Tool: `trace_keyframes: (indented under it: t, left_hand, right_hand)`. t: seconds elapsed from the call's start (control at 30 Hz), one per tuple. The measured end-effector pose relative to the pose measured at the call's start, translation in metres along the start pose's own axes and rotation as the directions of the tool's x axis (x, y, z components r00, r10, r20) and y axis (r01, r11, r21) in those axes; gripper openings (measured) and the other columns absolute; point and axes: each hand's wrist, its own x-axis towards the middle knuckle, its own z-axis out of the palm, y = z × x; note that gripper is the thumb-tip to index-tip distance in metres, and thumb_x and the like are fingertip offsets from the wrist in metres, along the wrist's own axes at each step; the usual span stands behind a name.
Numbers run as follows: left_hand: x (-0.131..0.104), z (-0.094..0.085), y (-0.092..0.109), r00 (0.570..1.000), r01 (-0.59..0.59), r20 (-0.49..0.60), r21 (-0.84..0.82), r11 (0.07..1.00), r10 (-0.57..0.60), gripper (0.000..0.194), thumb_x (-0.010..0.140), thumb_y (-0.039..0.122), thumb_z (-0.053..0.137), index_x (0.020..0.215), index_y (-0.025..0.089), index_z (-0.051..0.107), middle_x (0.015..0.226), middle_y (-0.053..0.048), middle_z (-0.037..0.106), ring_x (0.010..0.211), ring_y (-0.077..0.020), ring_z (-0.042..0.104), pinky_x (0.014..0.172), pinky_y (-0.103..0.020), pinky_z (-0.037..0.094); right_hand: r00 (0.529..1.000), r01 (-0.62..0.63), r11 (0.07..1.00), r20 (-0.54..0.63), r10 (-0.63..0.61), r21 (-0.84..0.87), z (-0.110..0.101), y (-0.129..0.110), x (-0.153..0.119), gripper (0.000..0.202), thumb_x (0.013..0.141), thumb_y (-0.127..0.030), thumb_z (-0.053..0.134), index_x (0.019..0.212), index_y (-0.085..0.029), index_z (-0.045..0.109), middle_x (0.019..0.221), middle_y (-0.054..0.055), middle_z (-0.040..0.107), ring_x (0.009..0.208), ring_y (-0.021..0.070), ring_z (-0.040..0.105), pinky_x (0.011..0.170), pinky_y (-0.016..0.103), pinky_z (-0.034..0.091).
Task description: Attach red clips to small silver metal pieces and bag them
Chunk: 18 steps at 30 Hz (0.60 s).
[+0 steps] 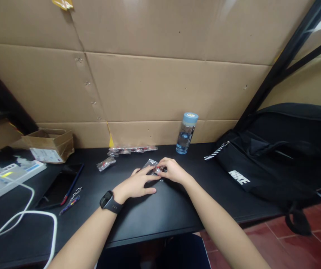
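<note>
A small clear plastic packet (150, 163) lies on the black table between my hands. My left hand (137, 184), with a dark watch on its wrist, rests palm down with spread fingers, its fingertips touching the packet's near side. My right hand (173, 170) has its thumb and fingers pinched on a small shiny item at the packet's right edge; the fingers partly hide it. Another clear packet (106, 163) lies to the left. Several similar packets (132, 150) form a row near the cardboard wall.
A water bottle (187, 133) stands at the back. To the right sits a black backpack (261, 164). On the left are an open cardboard box (49, 144), a white power strip (11, 178), a dark tablet (61, 185), a pen-like item (70, 205) and a white cable (54, 228).
</note>
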Motion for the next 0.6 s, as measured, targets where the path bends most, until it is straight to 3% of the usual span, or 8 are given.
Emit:
trace_keyframes:
  t: [0.3, 0.5, 0.6]
  left_hand:
    - [0.000, -0.001, -0.003, 0.999, 0.023, -0.032, 0.022, 1.000, -0.022, 0.052, 0.086, 0.051, 0.070, 0.137, 0.048, 0.058, 0.165, -0.002, 0.030, 0.151, -0.0396, 0.022, 0.117, -0.064, 0.023]
    - [-0.001, -0.003, -0.001, 1.000, 0.018, -0.001, 0.020, 1.000, -0.018, 0.053, 0.086, 0.047, 0.070, 0.137, 0.046, 0.058, 0.167, -0.004, 0.025, 0.152, -0.0407, 0.020, 0.116, -0.064, 0.021]
    - [0.000, -0.004, 0.003, 0.999, 0.020, -0.051, 0.025, 0.999, -0.019, 0.046, 0.087, 0.048, 0.068, 0.132, 0.043, 0.062, 0.163, -0.005, 0.035, 0.150, -0.0390, 0.026, 0.115, -0.060, 0.022]
  right_hand:
    - [0.997, -0.071, 0.997, 0.017, 0.072, -0.033, -0.013, -0.001, -0.005, 0.019, 0.071, -0.021, 0.080, 0.090, -0.018, 0.079, 0.086, 0.005, 0.075, 0.074, 0.0176, 0.067, 0.071, 0.025, 0.050]
    - [1.000, -0.024, 0.999, 0.014, 0.025, -0.046, -0.002, -0.007, 0.000, 0.017, 0.076, -0.022, 0.077, 0.093, -0.018, 0.079, 0.092, 0.007, 0.075, 0.080, 0.0193, 0.068, 0.076, 0.027, 0.050]
    - [1.000, -0.004, 0.999, 0.009, 0.004, -0.048, -0.003, -0.008, -0.001, 0.016, 0.076, -0.020, 0.076, 0.092, -0.018, 0.078, 0.094, 0.007, 0.075, 0.084, 0.0201, 0.068, 0.078, 0.027, 0.050]
